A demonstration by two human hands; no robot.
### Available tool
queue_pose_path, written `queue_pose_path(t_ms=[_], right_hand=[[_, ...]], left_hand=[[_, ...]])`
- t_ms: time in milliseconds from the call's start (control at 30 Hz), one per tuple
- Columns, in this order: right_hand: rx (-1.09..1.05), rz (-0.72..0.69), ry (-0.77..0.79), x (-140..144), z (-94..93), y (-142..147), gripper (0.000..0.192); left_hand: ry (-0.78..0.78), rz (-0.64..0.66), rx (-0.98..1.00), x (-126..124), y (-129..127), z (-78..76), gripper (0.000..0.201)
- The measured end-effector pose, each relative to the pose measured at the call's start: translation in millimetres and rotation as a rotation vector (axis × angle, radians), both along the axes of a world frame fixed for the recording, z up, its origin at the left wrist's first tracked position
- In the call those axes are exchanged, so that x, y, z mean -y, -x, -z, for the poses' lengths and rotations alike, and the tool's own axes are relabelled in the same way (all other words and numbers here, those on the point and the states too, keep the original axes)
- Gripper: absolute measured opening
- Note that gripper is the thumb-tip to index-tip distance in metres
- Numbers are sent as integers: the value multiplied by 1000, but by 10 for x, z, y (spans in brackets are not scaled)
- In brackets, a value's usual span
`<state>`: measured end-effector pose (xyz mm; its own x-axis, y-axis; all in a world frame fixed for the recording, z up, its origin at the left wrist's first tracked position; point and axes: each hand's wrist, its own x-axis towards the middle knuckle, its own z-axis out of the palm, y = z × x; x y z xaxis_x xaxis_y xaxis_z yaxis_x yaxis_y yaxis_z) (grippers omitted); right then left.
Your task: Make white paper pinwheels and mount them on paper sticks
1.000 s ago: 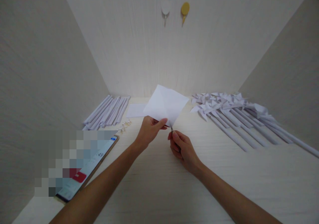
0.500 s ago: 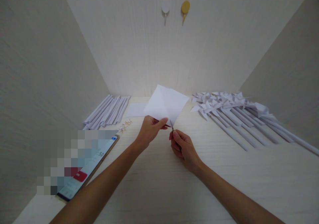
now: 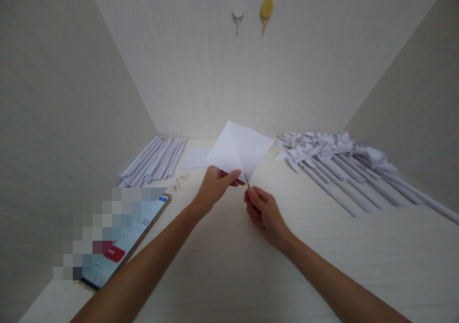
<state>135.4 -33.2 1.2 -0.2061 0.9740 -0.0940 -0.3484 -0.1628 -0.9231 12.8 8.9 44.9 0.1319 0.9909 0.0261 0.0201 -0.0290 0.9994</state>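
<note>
The left hand (image 3: 214, 187) pinches the white sheet (image 3: 247, 146) at its near edge, thumb on top; the right hand (image 3: 265, 213), closed around a thin blade (image 3: 247, 179), sits just nearer than the sheet. More blade shows over its near corner than a second ago. Paper rolls (image 3: 158, 162) lie left of the sheet, paper pinwheels (image 3: 311, 148) right, the wall (image 3: 251, 74) behind; table (image 3: 229, 275) stretches nearward.

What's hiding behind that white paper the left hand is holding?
Behind the held paper, another white sheet pokes out at the left, lying on the table. The held paper covers the rest, so I can't see what else is there.
</note>
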Motion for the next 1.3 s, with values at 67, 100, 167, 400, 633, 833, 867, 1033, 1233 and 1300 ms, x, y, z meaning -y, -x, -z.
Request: queue_pose_path(t_ms=[67, 100, 167, 400, 633, 833, 867, 1033, 1233, 1300], right_hand=[[-2, -1, -1, -1, 3, -3, 29], [-4, -1, -3, -3, 6, -2, 29], [-12, -2, -9, -7, 12, 3, 29], [-18, -15, -17, 0, 18, 3, 28], [-44, -16, -24, -17, 12, -4, 30], [-63, -29, -8, -15, -10, 1, 30], [-69, -32, -6, -16, -15, 1, 29], [-91, -64, 4, -16, -15, 0, 28], [-70, -85, 5, -6, 1, -8, 28], [-63, -83, 5, -2, 0, -10, 28]], left_hand=[[-7, 3, -12, -3, 7, 10, 17], [-3, 7, -20, -3, 9, 14, 18], [13, 22, -31, 0, 9, 18, 22], [38, 71, -64, -6, 22, 7, 25], [54, 143, -115, -18, 24, 23, 25], [62, 127, -114, -1, 12, 26, 24], [69, 124, -100, -2, 15, 29, 24], [71, 82, -58, -16, 32, 30, 24], [31, 16, -19, -28, 40, 1, 22], [30, 17, -15, -29, 41, 1, 21]])
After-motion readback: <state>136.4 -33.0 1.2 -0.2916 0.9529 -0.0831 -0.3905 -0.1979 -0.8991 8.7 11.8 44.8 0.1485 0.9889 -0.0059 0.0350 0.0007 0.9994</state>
